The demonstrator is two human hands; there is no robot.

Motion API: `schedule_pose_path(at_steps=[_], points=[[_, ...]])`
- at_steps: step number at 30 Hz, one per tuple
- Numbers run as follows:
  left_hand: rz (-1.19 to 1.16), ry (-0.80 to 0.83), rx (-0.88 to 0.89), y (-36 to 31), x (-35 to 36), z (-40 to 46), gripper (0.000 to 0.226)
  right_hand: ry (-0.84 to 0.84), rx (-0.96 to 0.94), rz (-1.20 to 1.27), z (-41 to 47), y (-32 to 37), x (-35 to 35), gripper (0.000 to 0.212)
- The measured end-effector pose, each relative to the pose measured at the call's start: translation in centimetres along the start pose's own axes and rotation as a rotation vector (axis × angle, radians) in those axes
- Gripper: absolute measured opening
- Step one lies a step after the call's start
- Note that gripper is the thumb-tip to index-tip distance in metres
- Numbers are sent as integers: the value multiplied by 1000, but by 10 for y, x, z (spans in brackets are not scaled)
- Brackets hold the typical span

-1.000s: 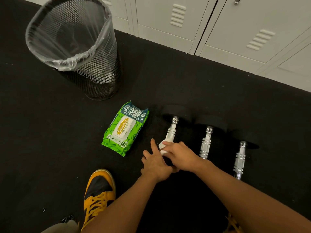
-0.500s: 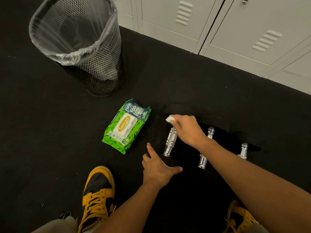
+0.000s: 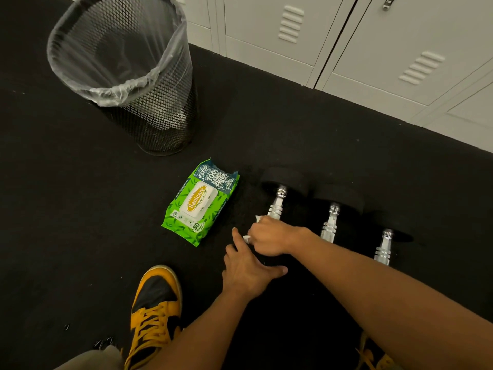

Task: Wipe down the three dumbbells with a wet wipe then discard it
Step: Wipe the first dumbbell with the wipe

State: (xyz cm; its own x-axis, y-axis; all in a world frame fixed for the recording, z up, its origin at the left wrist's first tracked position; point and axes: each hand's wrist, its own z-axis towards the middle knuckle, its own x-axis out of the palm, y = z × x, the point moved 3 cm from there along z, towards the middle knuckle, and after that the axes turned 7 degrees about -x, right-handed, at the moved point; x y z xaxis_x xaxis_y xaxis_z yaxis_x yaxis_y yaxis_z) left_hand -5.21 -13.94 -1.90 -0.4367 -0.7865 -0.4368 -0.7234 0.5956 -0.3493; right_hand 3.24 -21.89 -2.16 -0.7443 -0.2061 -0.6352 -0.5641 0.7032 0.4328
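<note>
Head view: the right hand (image 3: 269,236) is curled around the near part of the chrome handle of the leftmost dumbbell (image 3: 277,202), fingers closed over a white wet wipe (image 3: 258,218) that is pressed between palm and metal. Small white corners of the wipe stick out at the far edge of the fist and at its left side, by the knuckles. Beyond the grip, the bare stretch of handle runs up to the black far head of that dumbbell. The left hand (image 3: 246,268) lies just nearer than the grip, spread flat with fingers apart over the dark near end of the same dumbbell; it holds nothing, and its forefinger points up toward the wipe's lower corner, almost touching the right fist.

To the right of the grip lies the middle dumbbell (image 3: 330,222), its handle partly crossed by the right forearm, and farther right the third dumbbell (image 3: 384,248), both untouched. Left of the grip, close by, rests the green pack of wipes (image 3: 200,202) with its lid shut. Well beyond that and farther left stands the mesh bin (image 3: 160,113), lined with a clear bag. Nearer than the left hand, a yellow and black shoe (image 3: 156,297) sits on the black floor (image 3: 66,209).
</note>
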Motion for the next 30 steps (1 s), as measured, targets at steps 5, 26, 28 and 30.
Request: schedule_pose_path(at_steps=[5, 26, 28, 30], points=[[1, 6, 18, 3, 0, 3, 153, 74, 110, 317, 0, -3, -31, 36], [26, 39, 18, 4, -3, 7, 155, -35, -82, -119, -18, -3, 3, 28], [27, 40, 19, 4, -3, 8, 155, -39, -39, -1, -22, 1, 6, 31], [29, 37, 21, 4, -4, 7, 156, -60, 47, 213, -28, 1, 6, 33]])
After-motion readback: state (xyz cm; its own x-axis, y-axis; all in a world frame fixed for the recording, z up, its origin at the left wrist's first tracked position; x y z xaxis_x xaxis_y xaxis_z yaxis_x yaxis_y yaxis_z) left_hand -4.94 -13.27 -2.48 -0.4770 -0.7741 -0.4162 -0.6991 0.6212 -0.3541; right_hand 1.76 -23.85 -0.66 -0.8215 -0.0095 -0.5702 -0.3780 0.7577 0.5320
